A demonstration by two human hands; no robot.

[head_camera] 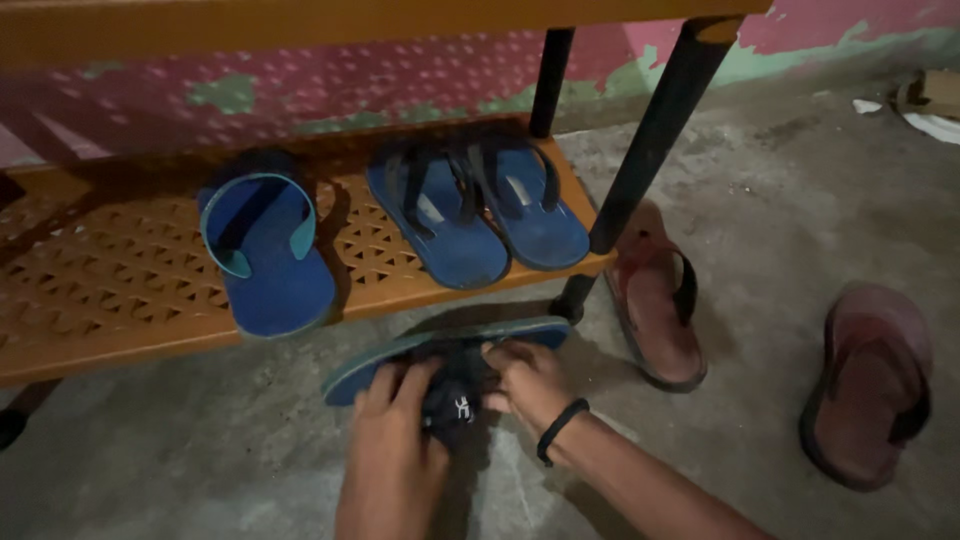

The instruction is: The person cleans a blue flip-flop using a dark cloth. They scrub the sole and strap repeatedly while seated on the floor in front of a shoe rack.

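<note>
On the orange perforated shelf (110,290) at the left lies a single blue slipper with a teal strap (268,255), and further right a pair of blue flip-flops (478,215) sits side by side near a black rack leg (650,130). Below, on the concrete floor (200,460), the left hand (392,440) and the right hand (525,380), a black band on its wrist, both close their fingers around the dark strap of a blue slipper (440,350) lying just in front of the shelf edge. Right of them two reddish-brown sandals (660,300) (870,385) rest apart on the floor.
</note>
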